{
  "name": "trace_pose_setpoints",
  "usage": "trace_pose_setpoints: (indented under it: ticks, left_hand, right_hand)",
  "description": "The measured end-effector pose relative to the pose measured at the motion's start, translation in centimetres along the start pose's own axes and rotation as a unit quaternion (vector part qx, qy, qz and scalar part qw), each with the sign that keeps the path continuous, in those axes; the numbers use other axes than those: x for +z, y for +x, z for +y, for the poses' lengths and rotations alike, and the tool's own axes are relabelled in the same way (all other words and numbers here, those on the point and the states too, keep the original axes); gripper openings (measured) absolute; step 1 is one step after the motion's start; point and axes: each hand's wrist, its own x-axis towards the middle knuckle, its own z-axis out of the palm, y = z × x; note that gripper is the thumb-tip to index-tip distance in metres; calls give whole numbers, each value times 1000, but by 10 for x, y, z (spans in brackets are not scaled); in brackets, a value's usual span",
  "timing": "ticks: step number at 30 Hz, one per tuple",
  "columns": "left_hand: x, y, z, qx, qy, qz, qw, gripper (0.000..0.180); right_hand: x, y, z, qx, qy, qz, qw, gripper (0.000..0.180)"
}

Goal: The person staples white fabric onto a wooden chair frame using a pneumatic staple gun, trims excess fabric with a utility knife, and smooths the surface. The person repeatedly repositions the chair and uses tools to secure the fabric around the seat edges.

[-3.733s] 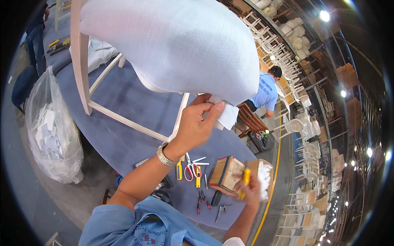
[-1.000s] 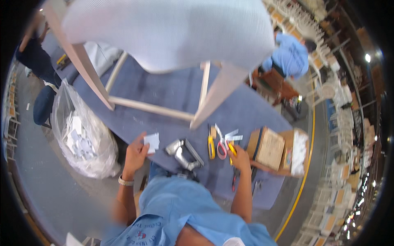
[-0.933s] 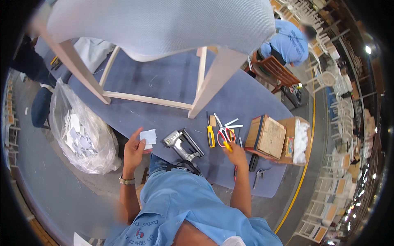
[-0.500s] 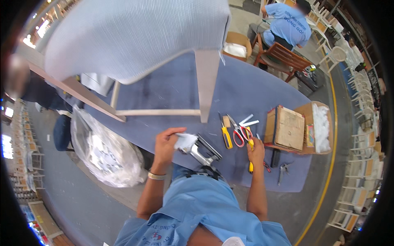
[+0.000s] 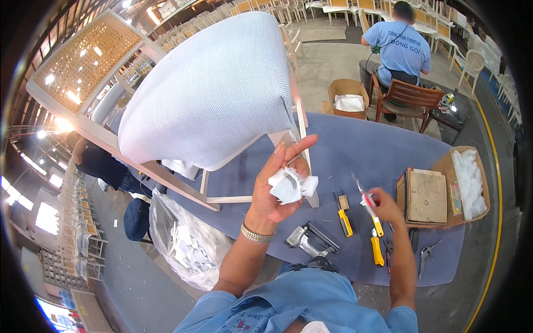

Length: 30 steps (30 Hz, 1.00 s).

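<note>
**Left hand raising fabric scrap, right hand picking up scissors**

Left hand [image 5: 276, 188] is now lifting toward frame center, below the upholstered chair seat [image 5: 214, 89]; half a second ago it was down at the counter edge by the staple gun. It is pinching a small pale fabric scrap [image 5: 292, 185] between thumb and lower fingers, index finger sticking out straight. Right hand [image 5: 384, 206] is closing around red-handled scissors [image 5: 365, 198], blades pointing up-left; those were lying on the counter a moment ago. Reads as trimming the scrap, my guess.

Counts on the blue counter [image 5: 355, 150]:
- one staple gun [image 5: 308, 239], lower center
- two yellow-handled tools [image 5: 345, 220], right of the gun
- one pair of pliers [image 5: 426, 256], lower right
- one open cardboard box [image 5: 444, 191], right side
- one clear bag of offcuts [image 5: 186, 247], hanging lower left
</note>
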Motion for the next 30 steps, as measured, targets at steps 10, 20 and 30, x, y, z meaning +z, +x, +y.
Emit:
trace_pose_setpoints:
  ticks: [10, 20, 30]
  left_hand:
    - [-3, 10, 3, 81, -22, 29, 996, 40]
    - [-10, 6, 17, 115, 178, 72, 975, 34]
    - [-6, 12, 11, 180, 295, 97, 933, 33]
  right_hand:
    - [-91, -38, -284, -239, 97, -281, 924, 64]
    - [-84, 11, -321, -262, 45, -422, 867, 64]
    - [-84, 24, -329, -221, 75, -450, 862, 62]
